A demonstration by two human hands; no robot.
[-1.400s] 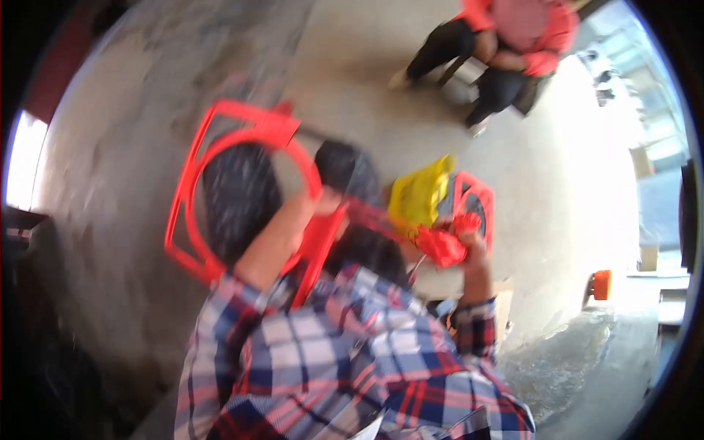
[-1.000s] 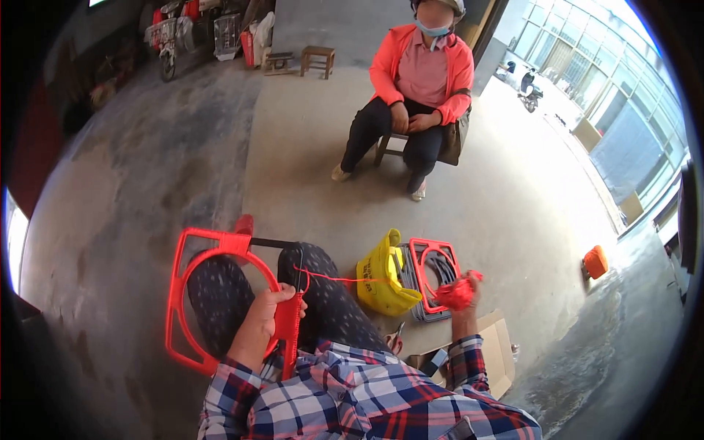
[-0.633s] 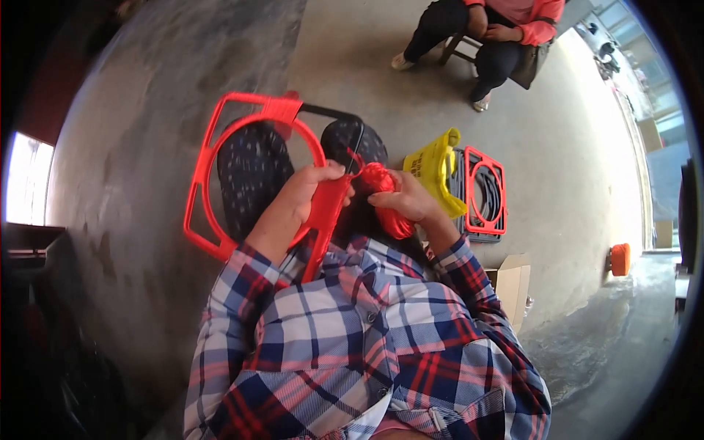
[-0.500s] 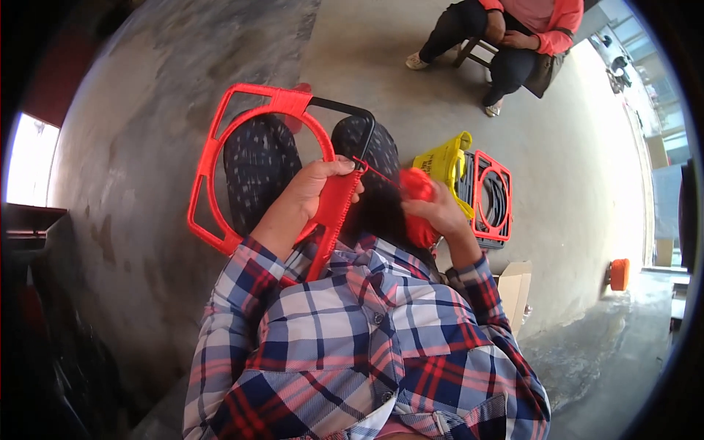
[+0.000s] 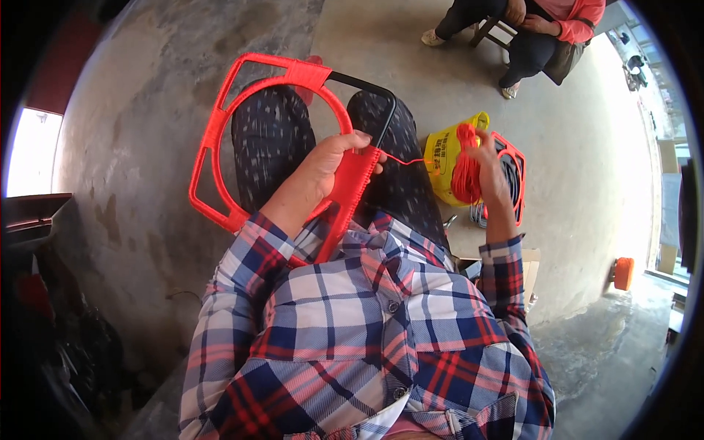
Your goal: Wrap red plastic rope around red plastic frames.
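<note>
Gripping the frame (image 5: 358, 183) at its wrapped side, the left hand (image 5: 330, 163) is clamped round the red band, thumb on top, just as it was half a second ago. The frame lies tilted over the person's knees (image 5: 268, 139), its red ring above the left one; a stretch of black bar (image 5: 367, 83) shows bare at the upper right corner.

The right hand (image 5: 490, 172) is closed round the bundle (image 5: 465, 172) of red cord. This is the main change: earlier the bundle was close beside the left hand, then a little way off over the right thigh; now it is well out to the right, in front of the yellow bag (image 5: 440, 147). The cord (image 5: 405, 160) runs from the frame's edge by the left fingers across to the bundle, a longer span than before.

Behind the right hand, a second frame (image 5: 522, 183) stands partly hidden on the floor (image 5: 183, 147). The seated co-worker (image 5: 565, 26) at the upper right still rests both hands in the lap.
</note>
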